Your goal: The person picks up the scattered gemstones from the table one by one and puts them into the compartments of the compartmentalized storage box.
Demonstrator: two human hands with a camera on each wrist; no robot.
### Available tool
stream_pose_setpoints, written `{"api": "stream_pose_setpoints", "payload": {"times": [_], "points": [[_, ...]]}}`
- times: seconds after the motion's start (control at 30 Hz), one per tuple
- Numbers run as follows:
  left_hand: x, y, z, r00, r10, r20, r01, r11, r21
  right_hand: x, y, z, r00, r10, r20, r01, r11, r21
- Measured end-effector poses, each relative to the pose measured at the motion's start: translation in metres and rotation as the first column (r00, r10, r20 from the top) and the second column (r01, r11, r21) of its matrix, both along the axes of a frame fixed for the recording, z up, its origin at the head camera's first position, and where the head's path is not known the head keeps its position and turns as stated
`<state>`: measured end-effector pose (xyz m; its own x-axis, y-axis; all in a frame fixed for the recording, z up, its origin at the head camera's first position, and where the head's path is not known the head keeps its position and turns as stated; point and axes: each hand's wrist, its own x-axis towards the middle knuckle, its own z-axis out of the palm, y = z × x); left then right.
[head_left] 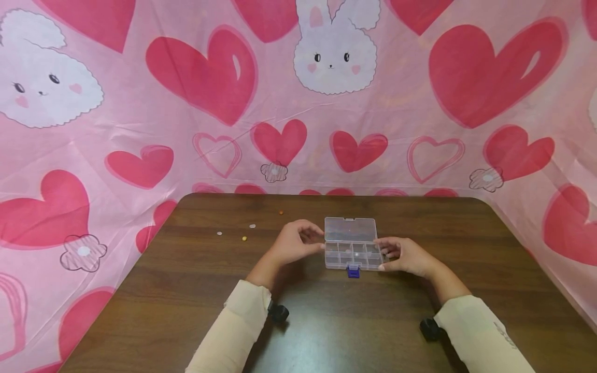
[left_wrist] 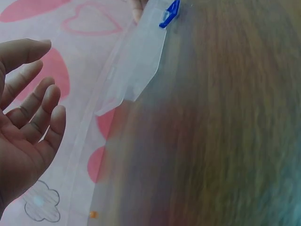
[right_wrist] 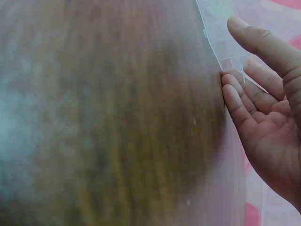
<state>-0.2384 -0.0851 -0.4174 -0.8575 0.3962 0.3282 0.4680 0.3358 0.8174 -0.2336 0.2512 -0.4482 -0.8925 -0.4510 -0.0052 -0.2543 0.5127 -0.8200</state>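
A clear plastic compartment box (head_left: 337, 265) stands on the table with its lid (head_left: 351, 230) raised at the back and a blue latch (head_left: 353, 272) at the front. A small pale spot shows inside; bead or glare, I cannot tell. At the box's left side is my left hand (head_left: 291, 244), fingers loosely bent; the left wrist view shows it apart from the box, holding nothing. Around the right end my right hand (head_left: 412, 256) is spread. In the right wrist view its fingertips (right_wrist: 229, 79) touch or nearly touch the box corner, while the thumb stands away.
Left of the box on the brown wooden table (head_left: 186, 290) lie a yellow bead (head_left: 244, 239) and two small whitish pieces, one (head_left: 252, 226) nearer the box. A tiny orange bead (head_left: 281, 212) is farther back. A pink heart-and-rabbit cloth (head_left: 396, 98) hangs behind the table.
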Motion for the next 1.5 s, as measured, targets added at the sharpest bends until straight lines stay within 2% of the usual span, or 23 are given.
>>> {"api": "stream_pose_setpoints", "payload": {"times": [0.13,0.37,0.6,0.87,1.07,1.17,1.37,1.5], "points": [[-0.001,-0.009,0.000,1.000,0.017,0.008,-0.017,1.000,0.016,0.001,0.000,0.001,1.000,-0.002,0.004,0.002,1.000,0.006],[-0.002,-0.022,-0.001,0.997,0.082,-0.009,-0.082,0.996,0.020,0.000,0.000,-0.001,1.000,-0.001,-0.002,0.001,1.000,0.014],[-0.005,-0.034,-0.001,0.990,0.138,0.006,-0.138,0.990,0.040,0.000,0.000,-0.001,1.000,0.000,-0.005,0.000,1.000,0.020],[-0.013,-0.048,0.000,0.978,0.205,0.041,-0.208,0.977,0.055,0.000,0.000,0.000,1.000,-0.002,-0.003,0.002,1.000,0.018],[-0.021,-0.056,0.000,0.959,0.274,0.078,-0.277,0.960,0.028,0.000,0.000,0.000,1.000,-0.005,-0.002,0.005,1.000,0.017],[-0.026,-0.061,-0.002,0.958,0.272,0.087,-0.276,0.961,0.033,0.000,0.000,0.000,1.000,-0.006,-0.001,0.006,1.000,0.020],[-0.037,-0.069,-0.009,0.971,0.237,0.041,-0.239,0.970,0.036,0.000,0.000,-0.001,1.000,-0.002,0.003,0.002,1.000,0.014],[-0.043,-0.074,-0.013,0.968,0.247,0.038,-0.248,0.969,0.018,0.000,0.000,0.000,1.000,-0.001,0.003,0.001,1.000,0.013]]}}
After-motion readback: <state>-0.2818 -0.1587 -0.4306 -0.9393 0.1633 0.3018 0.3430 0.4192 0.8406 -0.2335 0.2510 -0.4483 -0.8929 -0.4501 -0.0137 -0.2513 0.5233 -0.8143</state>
